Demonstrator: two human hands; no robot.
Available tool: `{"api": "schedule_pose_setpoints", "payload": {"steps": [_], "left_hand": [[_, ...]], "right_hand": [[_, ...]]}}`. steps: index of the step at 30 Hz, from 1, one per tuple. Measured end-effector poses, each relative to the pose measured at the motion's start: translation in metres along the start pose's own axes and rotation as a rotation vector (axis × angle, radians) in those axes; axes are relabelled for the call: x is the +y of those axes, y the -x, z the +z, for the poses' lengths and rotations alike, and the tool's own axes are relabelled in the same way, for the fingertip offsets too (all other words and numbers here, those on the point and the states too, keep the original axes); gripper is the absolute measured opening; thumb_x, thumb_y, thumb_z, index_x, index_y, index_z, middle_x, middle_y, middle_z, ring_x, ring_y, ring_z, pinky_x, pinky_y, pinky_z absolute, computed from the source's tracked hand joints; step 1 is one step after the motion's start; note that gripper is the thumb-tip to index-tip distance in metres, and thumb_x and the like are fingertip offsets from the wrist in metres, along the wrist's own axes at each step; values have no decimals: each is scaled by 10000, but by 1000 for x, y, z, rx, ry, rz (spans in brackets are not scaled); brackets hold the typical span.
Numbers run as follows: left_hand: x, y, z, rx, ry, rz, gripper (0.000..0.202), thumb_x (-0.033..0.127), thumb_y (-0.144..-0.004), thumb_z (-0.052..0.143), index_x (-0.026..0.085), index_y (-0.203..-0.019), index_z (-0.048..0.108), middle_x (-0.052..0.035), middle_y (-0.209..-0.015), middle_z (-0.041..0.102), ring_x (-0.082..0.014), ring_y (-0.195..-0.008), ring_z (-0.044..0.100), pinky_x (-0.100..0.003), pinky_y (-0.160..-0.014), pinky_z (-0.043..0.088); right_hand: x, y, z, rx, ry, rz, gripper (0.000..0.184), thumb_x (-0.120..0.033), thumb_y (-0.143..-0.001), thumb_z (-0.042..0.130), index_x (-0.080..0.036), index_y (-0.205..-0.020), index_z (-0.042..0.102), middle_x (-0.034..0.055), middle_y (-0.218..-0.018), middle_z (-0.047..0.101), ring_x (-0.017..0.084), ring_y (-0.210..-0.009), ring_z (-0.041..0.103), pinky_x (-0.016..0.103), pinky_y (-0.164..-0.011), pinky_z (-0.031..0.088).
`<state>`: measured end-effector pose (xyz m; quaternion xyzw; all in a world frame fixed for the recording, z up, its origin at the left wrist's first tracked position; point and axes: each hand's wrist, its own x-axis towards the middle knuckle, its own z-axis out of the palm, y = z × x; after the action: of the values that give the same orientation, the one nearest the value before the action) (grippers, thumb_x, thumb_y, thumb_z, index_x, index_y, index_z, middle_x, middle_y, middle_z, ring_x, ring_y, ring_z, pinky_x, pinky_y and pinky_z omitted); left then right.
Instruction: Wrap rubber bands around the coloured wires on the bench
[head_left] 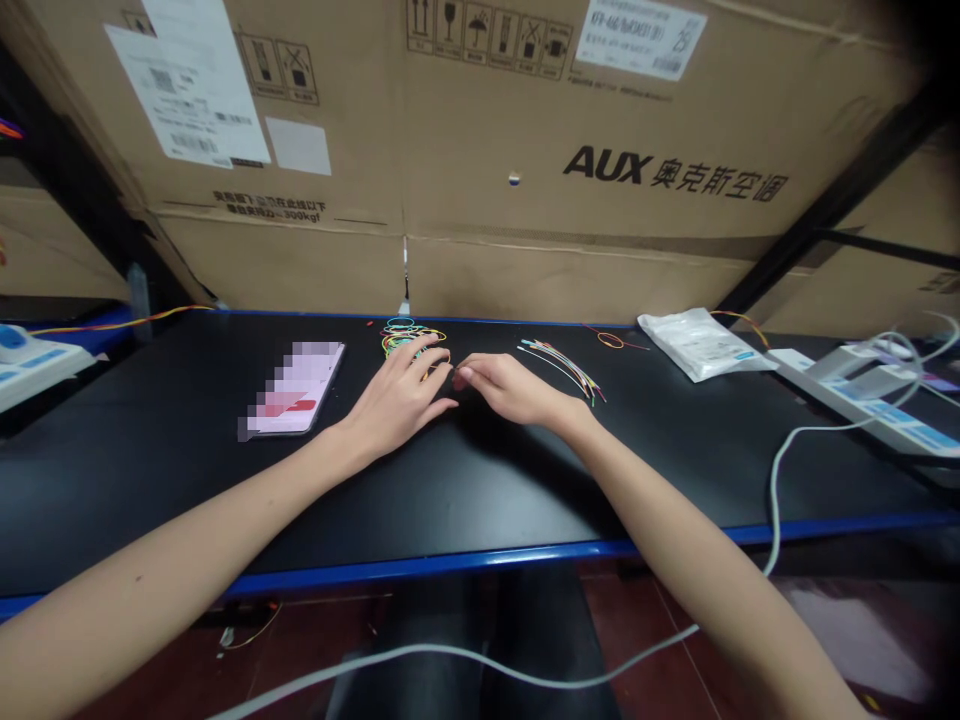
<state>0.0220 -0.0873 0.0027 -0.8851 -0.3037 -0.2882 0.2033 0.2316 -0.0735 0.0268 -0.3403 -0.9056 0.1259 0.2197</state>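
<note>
While the back edge of the black table [465,500] is lined by a large cardboard box [480,270], a white-and-blue power strip [45,367] is seen at the left edge. From near it a yellow-and-red wire [120,328] is led toward the back left corner. Farther right, a phone [311,385] is laid flat between the front and back edges, its screen partly obscured by pixelation.

Near the back edge, left of its middle, a tangle of coloured wires [396,340] is partly covered by the left hand [394,400]. That hand's fingers are spread, with the thumb held apart from them; whether any wire is touched by the fingertips cannot be told. Just beside it, the right hand [514,385] is held with thumb and forefinger brought together at the tips and the other fingers curled in; whether anything is pinched there cannot be made out.

To the right of that hand, a loose row of straightened wires [559,368] is laid slantwise, well back from the front edge. Behind it a small loop of wire [611,340] is left near the back edge. Toward the back right corner a white plastic packet [701,343] is placed, and by the right edge a second power strip [862,405] is set, from which a white cable [776,490] is draped over the front edge.
</note>
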Motion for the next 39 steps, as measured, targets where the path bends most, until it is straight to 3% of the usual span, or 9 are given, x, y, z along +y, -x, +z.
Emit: {"api": "schedule_pose_setpoints", "payload": {"steps": [2,8,15,19,25,30,39], "left_hand": [[0,0,0,7,4,-8,323,282,-871,650,101,-1138,643,-197,-1234,627,-371,-1305,479,-546,-1057,452],[3,0,-1,62,45,-60,328,328,-857,644,107,-1099,659,-185,-1228,622,-380,-1329,447,-553,-1081,423],[5,3,4,58,60,-70,345,352,-855,642,107,-1097,659,-182,-1218,624,-372,-1328,443,-548,-1082,421],[3,5,10,58,136,-124,402,385,-830,678,124,-1133,639,-165,-1219,620,-347,-1308,457,-538,-1087,421],[3,6,12,77,154,-146,330,366,-845,671,143,-1087,658,-153,-1199,625,-329,-1301,460,-532,-1088,418],[6,3,8,102,157,-146,557,447,-781,725,149,-1234,598,-166,-1255,603,-346,-1292,474,-547,-1092,408],[7,-1,1,151,62,-184,483,407,-828,687,162,-1237,607,-154,-1243,612,-331,-1277,483,-521,-1046,446]], "right_hand": [[-1,0,0,25,5,10,348,-239,-1025,345,-143,-928,666,77,-929,700,158,-844,635,279,-817,484],[-1,-1,8,206,299,0,219,-277,-950,537,-130,-1017,685,125,-1062,688,227,-991,620,339,-881,473],[-2,-1,13,189,343,105,215,-233,-964,507,-182,-950,715,57,-996,724,184,-882,671,272,-693,433],[-7,0,13,175,413,149,275,-256,-987,463,-178,-921,719,69,-1016,724,183,-888,676,268,-668,412],[-12,0,14,130,505,120,328,-248,-1004,407,-154,-908,706,78,-998,728,192,-876,673,283,-679,412],[-15,0,17,181,452,145,326,-245,-999,408,-170,-927,717,65,-1016,728,179,-902,668,277,-696,412],[-16,-1,21,292,303,201,315,-273,-991,425,-181,-871,701,49,-954,724,159,-838,651,266,-643,360]]}}
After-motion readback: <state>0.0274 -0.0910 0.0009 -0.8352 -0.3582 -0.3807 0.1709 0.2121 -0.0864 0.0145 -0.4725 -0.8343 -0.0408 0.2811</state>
